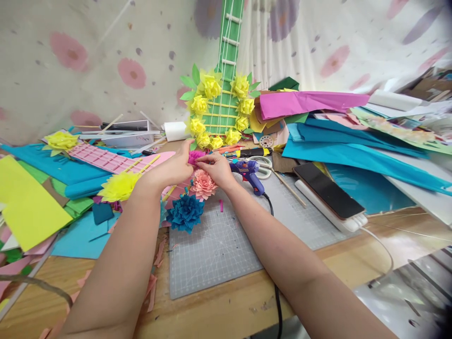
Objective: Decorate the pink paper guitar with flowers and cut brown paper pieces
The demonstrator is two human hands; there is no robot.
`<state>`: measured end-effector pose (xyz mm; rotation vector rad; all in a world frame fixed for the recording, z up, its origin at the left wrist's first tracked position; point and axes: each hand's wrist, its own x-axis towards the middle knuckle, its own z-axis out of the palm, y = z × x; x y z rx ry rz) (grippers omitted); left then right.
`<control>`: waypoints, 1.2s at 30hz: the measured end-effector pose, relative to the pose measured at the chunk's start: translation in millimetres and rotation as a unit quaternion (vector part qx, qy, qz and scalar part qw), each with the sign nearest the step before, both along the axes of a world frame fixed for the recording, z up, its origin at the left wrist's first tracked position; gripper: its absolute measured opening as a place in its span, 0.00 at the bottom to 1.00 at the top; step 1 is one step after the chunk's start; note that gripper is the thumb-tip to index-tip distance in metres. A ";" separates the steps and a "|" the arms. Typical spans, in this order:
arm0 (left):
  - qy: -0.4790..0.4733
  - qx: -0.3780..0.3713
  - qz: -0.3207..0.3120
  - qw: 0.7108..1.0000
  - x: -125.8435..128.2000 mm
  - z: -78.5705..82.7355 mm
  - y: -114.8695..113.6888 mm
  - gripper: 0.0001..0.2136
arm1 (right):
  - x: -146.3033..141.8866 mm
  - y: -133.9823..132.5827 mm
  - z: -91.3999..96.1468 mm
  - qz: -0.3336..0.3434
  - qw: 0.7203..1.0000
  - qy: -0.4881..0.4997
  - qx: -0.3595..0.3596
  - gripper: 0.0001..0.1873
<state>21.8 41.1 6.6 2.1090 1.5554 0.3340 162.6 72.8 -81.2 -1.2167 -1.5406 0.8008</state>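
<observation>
Between my two hands is a magenta paper flower (195, 156), partly covered by fingers. My left hand (177, 165) is closed on its left side, with some fingertips hidden. From the right, my right hand (216, 168) pinches at its petals. Just below sits a salmon-pink paper flower (204, 184), and nearer to me a dark blue paper flower (186, 213). These lie on a pink paper guitar (106, 159), whose body is mostly hidden behind my left arm. A large yellow paper flower (119, 186) lies left of my left wrist.
A purple glue gun (250, 174) lies right of my right hand, beside white-handled scissors (264, 167). A grey cutting mat (212, 254) is under my arms. Behind stands a green paper guitar (229, 70) with yellow flowers. A phone (328, 190) rests on a power strip (314, 207).
</observation>
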 end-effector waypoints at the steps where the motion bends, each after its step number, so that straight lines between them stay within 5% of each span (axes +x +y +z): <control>1: -0.001 -0.003 0.000 1.000 0.6 0.6 -0.5 0.36 | -0.3 0.0 0.0 0.002 1.000 0.002 -0.001 0.04; 9: 0.004 0.033 -0.020 0.999 -2.8 -1.6 1.0 0.38 | 1.4 -11.5 26.3 -0.036 0.998 -0.011 0.050 0.12; 15: 0.013 0.038 -0.017 0.999 -3.1 -2.0 1.1 0.37 | 7.7 -33.8 58.3 -0.025 0.967 -0.245 0.060 0.17; 28: 0.006 0.044 -0.033 0.999 -6.8 -5.2 5.8 0.36 | -4.1 -36.8 43.6 -0.020 0.871 -0.475 0.121 0.21; 36: -0.035 0.065 -0.017 0.997 -30.2 7.9 4.0 0.35 | 8.6 -36.2 57.2 -0.051 0.933 -0.340 0.103 0.20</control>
